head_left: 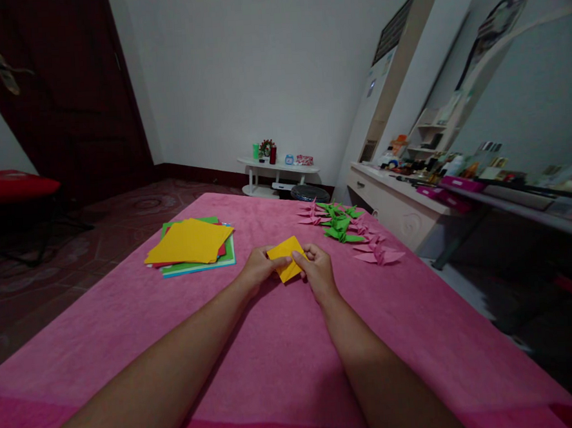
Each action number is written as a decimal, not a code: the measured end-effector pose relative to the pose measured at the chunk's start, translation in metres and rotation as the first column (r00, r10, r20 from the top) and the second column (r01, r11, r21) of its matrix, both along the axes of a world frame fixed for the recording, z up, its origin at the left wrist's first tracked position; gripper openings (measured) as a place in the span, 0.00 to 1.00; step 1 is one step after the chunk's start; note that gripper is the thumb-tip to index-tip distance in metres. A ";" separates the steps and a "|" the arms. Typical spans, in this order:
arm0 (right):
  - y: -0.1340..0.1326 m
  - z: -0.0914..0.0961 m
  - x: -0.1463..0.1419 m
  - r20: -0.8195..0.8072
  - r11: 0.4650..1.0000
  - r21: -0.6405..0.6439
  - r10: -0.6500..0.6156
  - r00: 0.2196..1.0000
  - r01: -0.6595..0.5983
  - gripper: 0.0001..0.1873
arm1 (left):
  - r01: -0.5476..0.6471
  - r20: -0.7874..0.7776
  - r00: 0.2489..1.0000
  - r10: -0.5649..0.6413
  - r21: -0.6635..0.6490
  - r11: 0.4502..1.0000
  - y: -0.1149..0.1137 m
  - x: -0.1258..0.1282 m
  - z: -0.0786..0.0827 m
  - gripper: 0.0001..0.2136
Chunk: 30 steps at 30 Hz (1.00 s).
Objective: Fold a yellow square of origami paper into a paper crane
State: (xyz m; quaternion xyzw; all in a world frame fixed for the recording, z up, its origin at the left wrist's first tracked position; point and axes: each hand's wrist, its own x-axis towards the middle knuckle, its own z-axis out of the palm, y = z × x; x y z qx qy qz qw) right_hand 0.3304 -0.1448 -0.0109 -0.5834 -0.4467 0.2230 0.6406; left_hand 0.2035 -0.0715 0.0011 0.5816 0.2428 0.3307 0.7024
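Between my two hands is a small folded square of yellow origami paper (287, 247), tilted so that one corner points toward me. My left hand (259, 267) pinches its left side, thumb on top and fingers behind. At the right side, my right hand (317, 268) grips it the same way, its thumb pressing on the paper's face. The fingers behind the paper are partly hidden. To the left lies a stack of coloured paper sheets (185, 241), yellow on top with red, green and blue below. Several folded paper cranes, green (341, 229) and pink (379, 253), stand to the right.
A pink cloth (255, 345) covers the table under my arms. Beyond its far edge stands a low white table (278, 166) with small items. On the right is a cluttered dressing table (401, 191); a red seat (13, 185) stands at the left near the dark door (60, 92).
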 end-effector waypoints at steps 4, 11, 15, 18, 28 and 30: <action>0.000 0.003 0.001 -0.030 0.996 0.089 0.000 1.000 0.003 0.22 | 0.001 0.007 1.000 0.000 -0.084 0.997 0.001 0.000 0.001 0.19; 0.003 0.001 0.003 -0.096 0.997 0.058 0.064 0.993 -0.059 0.14 | 0.011 0.050 0.999 -0.003 -0.160 0.987 0.001 -0.001 0.002 0.18; 0.002 0.001 0.005 -0.180 0.997 0.025 0.076 0.981 -0.073 0.17 | 0.043 0.048 0.998 -0.035 -0.159 0.986 0.001 0.000 0.000 0.17; 0.001 0.004 0.002 -0.061 0.996 0.007 0.087 0.994 -0.087 0.14 | 0.022 -0.008 1.000 -0.023 -0.169 0.985 0.001 0.001 0.003 0.19; -0.002 0.020 0.005 0.099 0.993 -0.018 0.119 0.988 -0.118 0.10 | 0.032 -0.206 0.977 -0.055 -0.113 0.993 0.019 -0.016 0.016 0.14; -0.003 0.019 0.009 0.010 0.986 -0.049 0.162 0.987 -0.162 0.12 | 0.016 -0.229 0.973 -0.034 -0.080 0.997 0.023 -0.017 0.015 0.14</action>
